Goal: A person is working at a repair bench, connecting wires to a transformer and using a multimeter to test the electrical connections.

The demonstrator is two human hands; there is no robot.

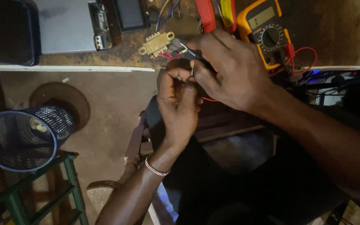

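Observation:
My left hand [178,104] is closed into a fist just below the workbench edge, pinching something small that I cannot make out, with a thin red wire [209,99] trailing to its right. My right hand [226,68] is above it, gripping a slim dark tool [190,51] whose metal tip points toward the red wires [166,54] of a small brass-coloured transformer [156,43] on the bench. The two hands touch at the fingertips. A beaded bracelet [155,168] circles my left wrist.
A yellow multimeter [265,31] with a red lead [303,56] lies on the bench at right. A grey metal box [65,25] and dark casing [7,31] sit at left. A black mesh bin [21,137] rests on a green frame [69,183] over the floor.

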